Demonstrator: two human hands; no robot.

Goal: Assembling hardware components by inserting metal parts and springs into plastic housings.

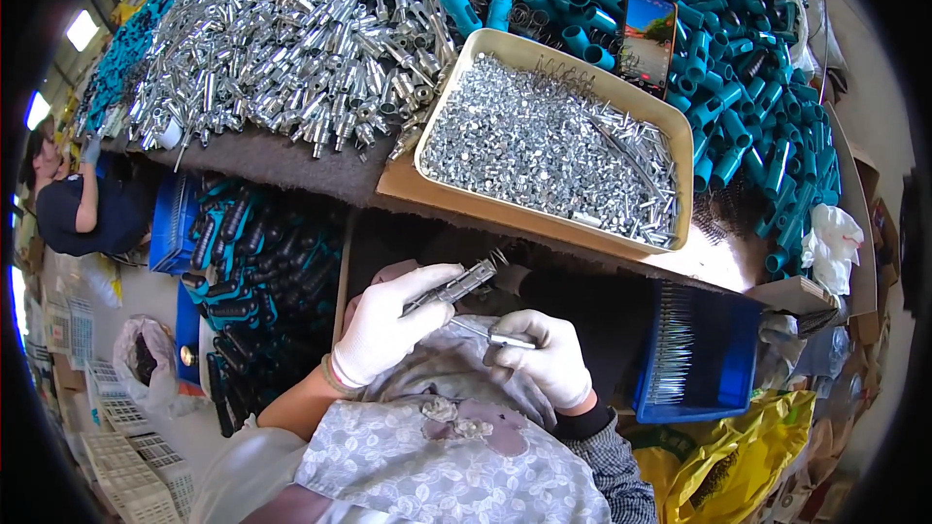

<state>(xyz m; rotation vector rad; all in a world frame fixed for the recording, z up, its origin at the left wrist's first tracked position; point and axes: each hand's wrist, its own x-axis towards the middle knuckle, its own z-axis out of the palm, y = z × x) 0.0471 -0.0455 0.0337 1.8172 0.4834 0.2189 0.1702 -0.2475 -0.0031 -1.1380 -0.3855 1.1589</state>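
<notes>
My left hand [381, 328], in a white glove, is closed around a slotted metal tube [468, 281] held at a tilt. A small coil spring [499, 257] sticks out of the tube's upper end. Lower and to the right, my right hand [549, 357], also gloved, pinches a short silvery metal part [513, 341]. From it a thin rod [468, 327] points toward my left hand; whether it touches the tube I cannot tell. Both hands are above my lap, over a pale flowered apron [427, 466].
Beyond, a cream tray [683, 170] holds small metal pieces. Metal shafts [311, 39] and teal tubes [738, 116] are heaped on the bench around a phone [648, 39]. Blue bins [699, 414] stand below; black-and-teal handles [243, 281] lie left. Another person [87, 204] sits far left.
</notes>
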